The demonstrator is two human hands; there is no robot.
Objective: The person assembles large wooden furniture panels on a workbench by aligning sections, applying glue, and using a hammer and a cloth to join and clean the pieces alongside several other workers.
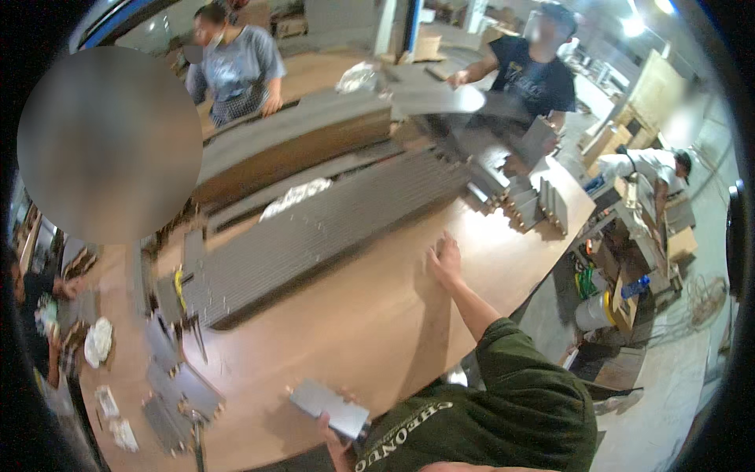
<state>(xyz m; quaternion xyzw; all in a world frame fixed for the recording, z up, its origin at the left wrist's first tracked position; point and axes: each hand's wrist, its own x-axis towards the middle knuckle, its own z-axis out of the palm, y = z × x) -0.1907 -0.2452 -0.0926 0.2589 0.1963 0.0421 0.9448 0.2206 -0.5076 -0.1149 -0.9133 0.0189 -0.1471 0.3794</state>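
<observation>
My left hand grips the edge of a short grey board with small light-wood pieces at its ends. It is held low over the near edge of the wood-coloured worktable. Reaching forward over the tabletop, my right hand has its fingers apart and holds nothing. Beyond it lies a row of long grey slats side by side. Right of that row is a pile of short grey boards with wooden ends.
More short grey boards lie at the near left beside a dark-handled tool. White crumpled bundles sit on the left. A tall stack of long boards stands behind the slats. Co-workers stand around the table. A white bucket is at the right.
</observation>
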